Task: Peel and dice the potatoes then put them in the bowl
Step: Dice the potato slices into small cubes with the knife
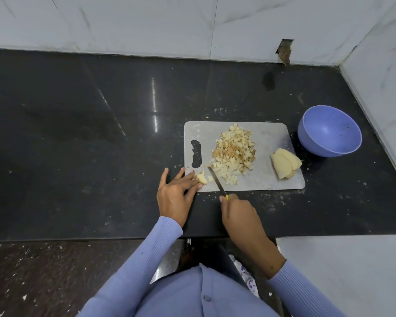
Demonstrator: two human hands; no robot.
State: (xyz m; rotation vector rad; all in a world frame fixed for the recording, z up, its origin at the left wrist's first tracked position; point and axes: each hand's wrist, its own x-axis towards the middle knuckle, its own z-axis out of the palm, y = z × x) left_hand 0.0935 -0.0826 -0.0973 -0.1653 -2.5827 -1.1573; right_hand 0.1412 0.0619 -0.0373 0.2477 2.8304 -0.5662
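Potato piece (201, 178) at cutting board's (270, 179) near-left corner, left hand (177, 193) fingertips pressing it. Right hand (237, 210) grips knife (216, 180), blade beside piece (possibly touching). Diced heap (234, 154) mid-board; slices (285, 164) right edge. Blue bowl (329, 131) empty, off board's right.

Ribbed lavender-blue sleeves (146, 255), matching buttoned top (192, 296).

The counter (101, 133) was black polished stone with light streaks reflected on it — behind stood white marble-like wall tiles (146, 19), one with a broken hole (284, 50).
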